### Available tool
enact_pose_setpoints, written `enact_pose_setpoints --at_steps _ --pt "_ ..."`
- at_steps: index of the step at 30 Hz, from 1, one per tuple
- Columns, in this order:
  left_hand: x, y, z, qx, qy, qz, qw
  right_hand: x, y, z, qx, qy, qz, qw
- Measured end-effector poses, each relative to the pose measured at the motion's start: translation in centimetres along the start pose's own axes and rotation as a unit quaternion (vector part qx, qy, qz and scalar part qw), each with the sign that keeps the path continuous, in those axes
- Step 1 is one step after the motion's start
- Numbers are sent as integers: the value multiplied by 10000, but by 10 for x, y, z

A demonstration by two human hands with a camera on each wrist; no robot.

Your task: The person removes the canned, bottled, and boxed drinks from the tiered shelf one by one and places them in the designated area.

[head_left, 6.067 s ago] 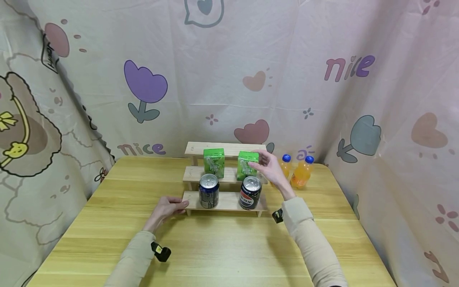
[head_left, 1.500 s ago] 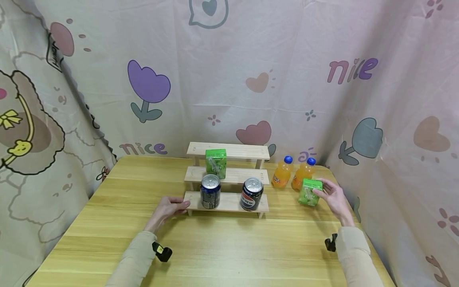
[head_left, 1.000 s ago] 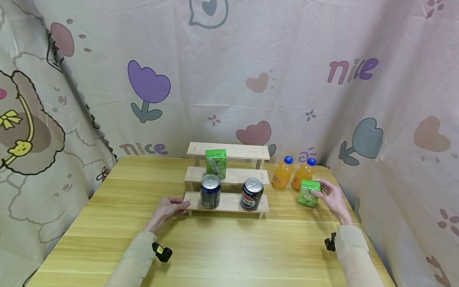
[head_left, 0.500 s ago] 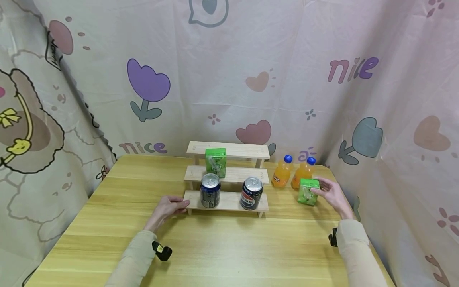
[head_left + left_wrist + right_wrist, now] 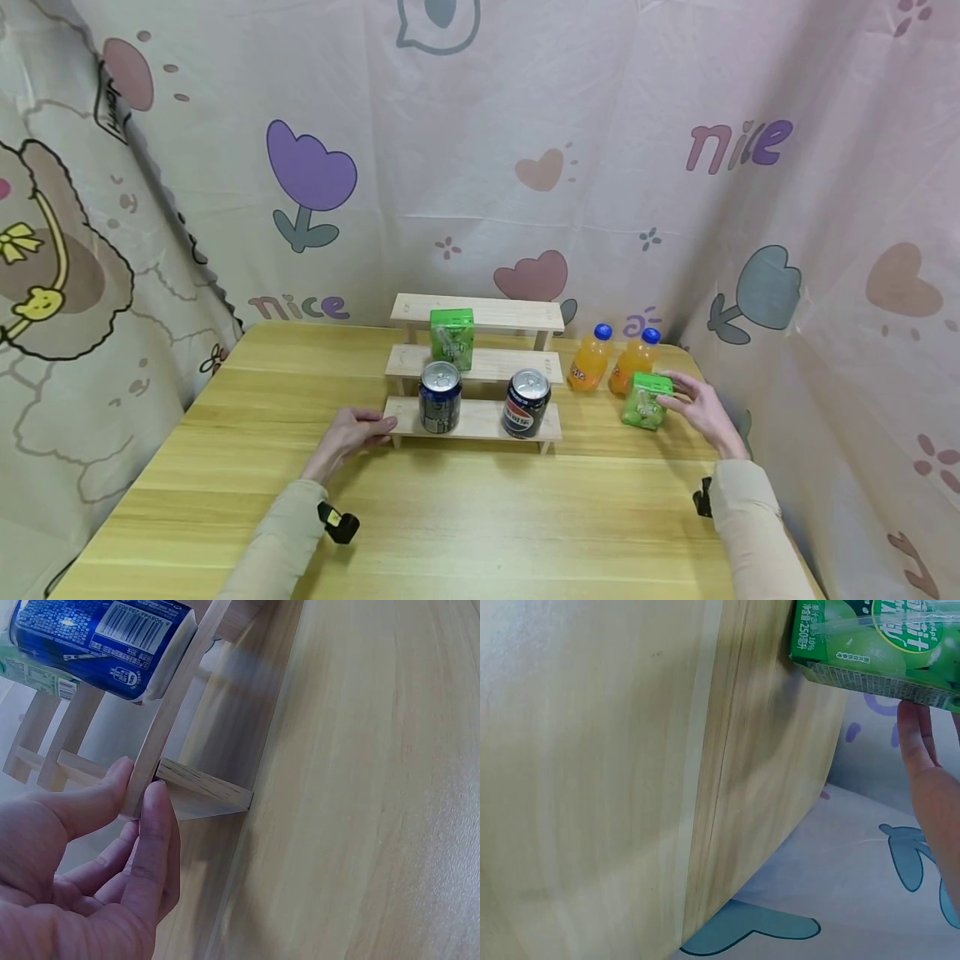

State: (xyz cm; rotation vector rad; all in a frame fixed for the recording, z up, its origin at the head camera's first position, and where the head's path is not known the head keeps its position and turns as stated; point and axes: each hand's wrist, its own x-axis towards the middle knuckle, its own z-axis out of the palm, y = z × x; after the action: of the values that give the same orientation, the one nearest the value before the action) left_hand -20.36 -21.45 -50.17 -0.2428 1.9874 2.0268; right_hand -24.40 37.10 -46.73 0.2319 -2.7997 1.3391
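Note:
My left hand (image 5: 352, 437) pinches the left end of the lowest step of a three-step wooden shelf (image 5: 480, 421). In the left wrist view, thumb and index finger (image 5: 155, 814) lie on opposite faces of that board. At the right of the table, my right hand (image 5: 701, 408) holds a green juice box (image 5: 647, 402) by its right side, thumb in front, other fingers mostly hidden behind. The box (image 5: 885, 645) leans slightly in the head view, low over the wood. A second green juice box (image 5: 452, 340) stands on the middle step's left.
On the lowest step stand a dark blue can (image 5: 439, 400) at left and a black Pepsi can (image 5: 526, 406) at right. Two orange soda bottles (image 5: 589, 360) with blue caps are just behind the held box. A patterned cloth (image 5: 450, 167) hangs behind the wooden table (image 5: 480, 525).
Over the longer span, my right hand has carried the juice box from the middle step to the right, in front of the bottles. Lately it has only shifted and tilted slightly. My left hand stays put.

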Motion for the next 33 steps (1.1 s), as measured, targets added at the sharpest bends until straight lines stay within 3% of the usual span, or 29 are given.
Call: enact_pose_setpoints --at_steps 27,33 --pt "0 -1 0 -21 -41 -6 10000 -5 4 -4 802 -492 293 9951" --pt "0 -1 0 -44 -36 57 10000 -10 7 -5 842 -386 217 9955"
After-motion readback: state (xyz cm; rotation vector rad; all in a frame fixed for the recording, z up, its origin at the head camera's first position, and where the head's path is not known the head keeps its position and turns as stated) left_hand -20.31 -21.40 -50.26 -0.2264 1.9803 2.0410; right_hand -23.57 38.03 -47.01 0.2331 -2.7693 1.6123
